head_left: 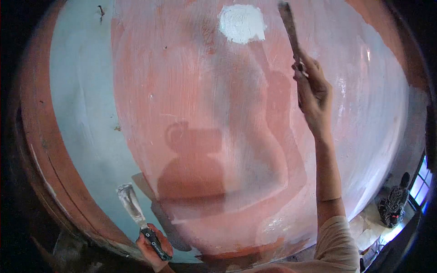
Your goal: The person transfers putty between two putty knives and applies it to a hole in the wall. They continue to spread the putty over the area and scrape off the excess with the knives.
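My right hand (315,86) is raised in front of the wall, fingers wrapped round the handle of a dark-bladed putty knife (289,28) that points upward. Left of that blade, a patch of wet-looking white filler (241,23) sits on the wall. Low at the left, my left hand (154,248) grips the black, riveted handle of a second putty knife (132,204). White filler is smeared on its blade, which tilts up and to the left. Behind both hands stands the pink, streaked wall (195,104).
A pale blue-grey vertical band (82,91) runs down the wall's left side, with a small hook-like piece (100,12) near its top. My shadow falls across the middle of the wall. At the lower right are a dark patterned bag-like object (394,204) and a barred window (421,182).
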`<state>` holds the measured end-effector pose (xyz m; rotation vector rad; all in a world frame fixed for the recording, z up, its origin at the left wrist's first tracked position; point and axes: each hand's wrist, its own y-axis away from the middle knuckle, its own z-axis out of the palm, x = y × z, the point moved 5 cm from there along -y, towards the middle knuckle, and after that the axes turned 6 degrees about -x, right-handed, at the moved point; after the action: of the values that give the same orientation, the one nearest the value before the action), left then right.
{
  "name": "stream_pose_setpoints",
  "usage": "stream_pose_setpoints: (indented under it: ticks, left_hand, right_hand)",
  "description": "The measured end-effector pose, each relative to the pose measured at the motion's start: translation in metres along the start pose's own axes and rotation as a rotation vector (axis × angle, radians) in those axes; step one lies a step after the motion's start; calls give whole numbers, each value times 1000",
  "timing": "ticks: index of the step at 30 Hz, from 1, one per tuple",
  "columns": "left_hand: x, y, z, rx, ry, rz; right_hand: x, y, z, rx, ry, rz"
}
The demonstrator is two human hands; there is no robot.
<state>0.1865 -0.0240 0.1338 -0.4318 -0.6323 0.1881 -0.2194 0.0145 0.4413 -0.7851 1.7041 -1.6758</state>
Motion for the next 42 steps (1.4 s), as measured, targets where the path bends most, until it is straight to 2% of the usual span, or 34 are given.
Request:
stream_pose_setpoints:
  ticks: [1,2,4,7,10,13,16,22,25,28,31,34,36,37,42]
  left_hand:
    - [0,-3,1,-36,-107,-6]
    - [0,-7,-5,27,-87,26]
    - [-4,-15,-14,157,-57,86]
    - [0,-31,-11,132,-84,134]
    - [-5,-54,-30,16,-77,129]
    - [-6,-63,-39,45,-133,114]
    - [-7,-69,-40,219,14,74]
    - [-7,-77,-50,115,-33,103]
    - [-8,-84,-69,-102,-85,185]
    - [-12,-83,-83,24,-50,148]
    - [-10,-81,-92,-14,6,78]
    - [1,-70,-75,102,-96,79]
    - [-8,-82,-98,-100,-24,93]
    - [-8,-85,-99,-196,4,100]
    - [-20,-93,-90,9,165,75]
  right_hand:
    - [0,-5,3,10,164,-114]
    - [-8,-10,12,12,332,-239]
    - [-12,-16,29,-23,432,-235]
    - [-11,-29,47,-15,576,-284]
    - [0,-39,63,6,687,-300]
    - [0,-44,70,-14,735,-291]
    - [-10,-43,76,-22,848,-278]
    - [-7,-45,75,46,908,-384]
    - [-25,-36,78,26,920,-324]
    - [-43,-23,86,-21,922,-273]
    - [-80,-9,70,-40,1010,-399]
    - [-98,3,58,-18,933,-252]
    - [-111,-2,55,3,948,-321]
    - [-111,-8,56,9,945,-330]
    - [-68,-41,66,22,1011,-409]
